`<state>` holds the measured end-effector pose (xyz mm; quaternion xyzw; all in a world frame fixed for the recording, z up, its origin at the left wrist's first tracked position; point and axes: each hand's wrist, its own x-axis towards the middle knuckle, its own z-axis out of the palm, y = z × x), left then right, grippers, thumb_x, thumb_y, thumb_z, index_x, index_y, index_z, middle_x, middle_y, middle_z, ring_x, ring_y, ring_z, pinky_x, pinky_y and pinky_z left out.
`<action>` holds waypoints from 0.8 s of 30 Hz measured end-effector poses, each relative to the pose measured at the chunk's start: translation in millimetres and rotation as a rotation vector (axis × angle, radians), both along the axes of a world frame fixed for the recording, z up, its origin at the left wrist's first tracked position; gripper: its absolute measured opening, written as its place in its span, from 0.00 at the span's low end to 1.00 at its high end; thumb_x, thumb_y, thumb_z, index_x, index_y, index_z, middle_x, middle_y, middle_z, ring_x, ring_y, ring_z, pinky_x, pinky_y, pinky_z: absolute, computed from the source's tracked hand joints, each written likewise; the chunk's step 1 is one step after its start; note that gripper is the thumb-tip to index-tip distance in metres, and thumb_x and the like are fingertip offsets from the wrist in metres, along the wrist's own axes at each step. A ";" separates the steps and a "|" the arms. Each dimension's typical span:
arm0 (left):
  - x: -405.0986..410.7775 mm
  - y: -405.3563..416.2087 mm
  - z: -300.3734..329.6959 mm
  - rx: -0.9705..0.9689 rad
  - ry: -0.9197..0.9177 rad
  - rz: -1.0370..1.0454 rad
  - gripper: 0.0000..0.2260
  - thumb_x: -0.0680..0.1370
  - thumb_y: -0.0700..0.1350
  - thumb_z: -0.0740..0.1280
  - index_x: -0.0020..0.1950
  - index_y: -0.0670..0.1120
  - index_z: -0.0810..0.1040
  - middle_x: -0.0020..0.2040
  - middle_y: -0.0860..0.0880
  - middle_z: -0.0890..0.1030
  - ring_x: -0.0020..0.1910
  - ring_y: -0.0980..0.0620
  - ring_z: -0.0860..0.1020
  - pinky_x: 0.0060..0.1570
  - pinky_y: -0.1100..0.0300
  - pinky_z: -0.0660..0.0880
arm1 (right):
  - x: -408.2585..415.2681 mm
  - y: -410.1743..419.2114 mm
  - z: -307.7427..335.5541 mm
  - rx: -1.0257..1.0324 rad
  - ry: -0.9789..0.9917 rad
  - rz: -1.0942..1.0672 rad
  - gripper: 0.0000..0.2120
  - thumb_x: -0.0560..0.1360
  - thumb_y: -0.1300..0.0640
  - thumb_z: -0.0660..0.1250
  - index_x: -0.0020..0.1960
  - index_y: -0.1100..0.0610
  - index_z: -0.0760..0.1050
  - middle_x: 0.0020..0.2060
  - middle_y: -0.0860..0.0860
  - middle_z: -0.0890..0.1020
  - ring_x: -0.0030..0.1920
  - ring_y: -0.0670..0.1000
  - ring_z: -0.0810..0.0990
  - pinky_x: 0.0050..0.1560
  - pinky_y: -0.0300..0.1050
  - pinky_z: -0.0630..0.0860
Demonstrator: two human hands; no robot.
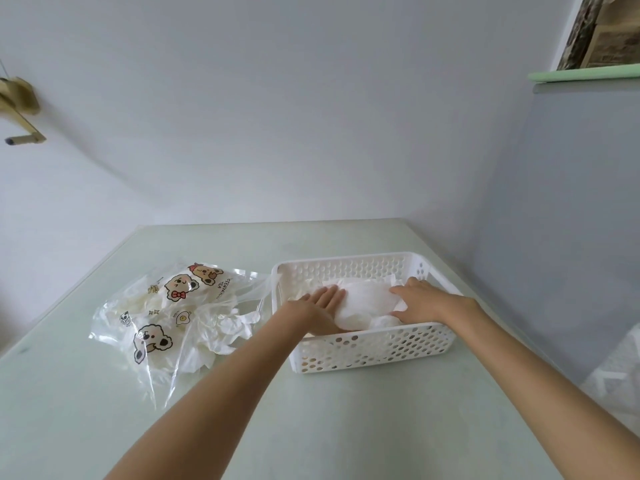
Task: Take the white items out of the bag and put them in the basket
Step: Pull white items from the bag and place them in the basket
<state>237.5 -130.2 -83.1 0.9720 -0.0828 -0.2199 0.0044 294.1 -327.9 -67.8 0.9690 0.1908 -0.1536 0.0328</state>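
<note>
At the far left, on the wall, hangs a brass-coloured fitting [19, 109], blurred. Below it lies the pale green table [346, 410]. On the left part of the table lies the clear plastic bag [173, 317], crumpled, with cartoon bears printed on it. Some white items [221, 327] are in it and at its open side, which faces the basket.

Just beside the bag stands the white basket [374, 348], with round holes in its walls. Inside it lies a pile of white items [370, 301], soft and folded.

The left hand [320, 303] is in the basket, on the left side of this pile. Its fingers are straight and lie flat on the white stuff; it grasps nothing. The right hand [420, 299] is on the right side of the pile, palm down. Its fingers are bent a little over the edge of the pile, but I cannot tell if they really grip it.

At the top right is a mint green ledge [585, 76].
</note>
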 end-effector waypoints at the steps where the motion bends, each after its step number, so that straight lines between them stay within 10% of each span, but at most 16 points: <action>1: 2.9 -1.1 -1.8 0.031 -0.004 -0.004 0.39 0.79 0.66 0.52 0.77 0.48 0.34 0.78 0.52 0.34 0.77 0.54 0.36 0.76 0.52 0.41 | 0.1 1.2 -0.3 -0.013 -0.010 0.007 0.30 0.79 0.43 0.59 0.76 0.55 0.57 0.72 0.60 0.60 0.74 0.59 0.56 0.70 0.54 0.60; 8: -10.3 -6.6 33.4 -0.283 -0.256 0.035 0.41 0.74 0.64 0.66 0.79 0.46 0.52 0.79 0.48 0.51 0.78 0.48 0.51 0.76 0.49 0.50 | -5.0 -1.9 16.6 0.211 -0.165 0.003 0.21 0.78 0.50 0.65 0.70 0.50 0.70 0.69 0.55 0.69 0.70 0.56 0.65 0.67 0.50 0.66; 13: -58.2 22.2 60.5 -0.656 -0.553 0.061 0.26 0.77 0.51 0.68 0.73 0.51 0.65 0.73 0.52 0.67 0.71 0.51 0.65 0.70 0.55 0.62 | -29.0 4.0 24.6 0.518 -0.481 -0.076 0.11 0.77 0.60 0.64 0.55 0.48 0.80 0.55 0.52 0.77 0.60 0.54 0.73 0.54 0.48 0.73; 17: -105.8 88.5 57.8 -0.443 -0.786 0.407 0.18 0.75 0.48 0.71 0.63 0.54 0.74 0.61 0.55 0.76 0.62 0.51 0.71 0.57 0.57 0.66 | -70.1 44.3 36.8 0.734 -0.440 0.042 0.08 0.77 0.56 0.65 0.47 0.44 0.80 0.44 0.41 0.80 0.47 0.44 0.78 0.45 0.43 0.73; 24: -123.6 159.0 40.4 -0.375 -0.576 0.713 0.05 0.76 0.52 0.68 0.51 0.55 0.78 0.54 0.58 0.80 0.54 0.53 0.77 0.46 0.60 0.67 | -130.0 161.1 44.1 0.828 -0.328 0.214 0.04 0.75 0.53 0.66 0.45 0.47 0.80 0.38 0.40 0.80 0.43 0.43 0.77 0.44 0.40 0.73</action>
